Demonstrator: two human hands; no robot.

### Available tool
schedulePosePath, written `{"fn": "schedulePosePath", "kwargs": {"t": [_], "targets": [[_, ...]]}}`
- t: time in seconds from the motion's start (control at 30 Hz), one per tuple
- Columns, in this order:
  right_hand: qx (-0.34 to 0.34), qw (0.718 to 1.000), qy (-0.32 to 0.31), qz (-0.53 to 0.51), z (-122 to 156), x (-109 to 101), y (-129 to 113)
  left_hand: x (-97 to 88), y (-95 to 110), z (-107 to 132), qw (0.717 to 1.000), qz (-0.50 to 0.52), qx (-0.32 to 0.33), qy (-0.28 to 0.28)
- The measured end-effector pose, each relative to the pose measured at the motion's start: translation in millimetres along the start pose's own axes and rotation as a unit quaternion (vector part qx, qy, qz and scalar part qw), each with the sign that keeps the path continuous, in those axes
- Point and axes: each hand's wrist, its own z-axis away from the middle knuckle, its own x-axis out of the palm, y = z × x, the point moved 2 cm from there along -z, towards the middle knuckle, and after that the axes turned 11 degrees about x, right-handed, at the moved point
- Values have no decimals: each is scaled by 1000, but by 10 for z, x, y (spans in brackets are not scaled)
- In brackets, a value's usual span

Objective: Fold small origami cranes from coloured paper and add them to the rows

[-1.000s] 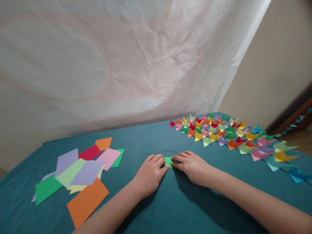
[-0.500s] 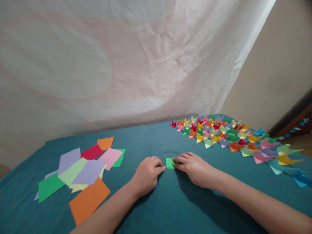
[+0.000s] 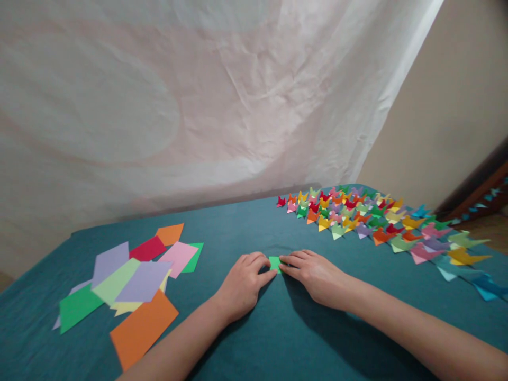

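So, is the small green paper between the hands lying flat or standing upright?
Flat: the visible part of the small green paper lies level on the teal cloth, between left hand and right hand.

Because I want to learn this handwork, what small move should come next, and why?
Perhaps the left hand should press its end of the small green paper against the table, since its thumb reaches that edge and the right hand has fingers on the other end.
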Motion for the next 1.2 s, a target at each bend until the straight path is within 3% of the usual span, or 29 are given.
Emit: {"fn": "schedulePosePath", "kwargs": {"t": [0.4,0.87,1.03,1.2], "targets": [[7,999,8,30,1,-40,-35,-16,5,-17,1000,4,-1,-14],[5,999,-30,13,-19,-116,0,-81,5,7,999,36,1,5],[2,999,-32,0,-16,-84,20,-44,-40,59,994,81,-40,57],[7,1000,-1,-12,-14,17,27,16,-89,70,992,99,-75,20]]}}
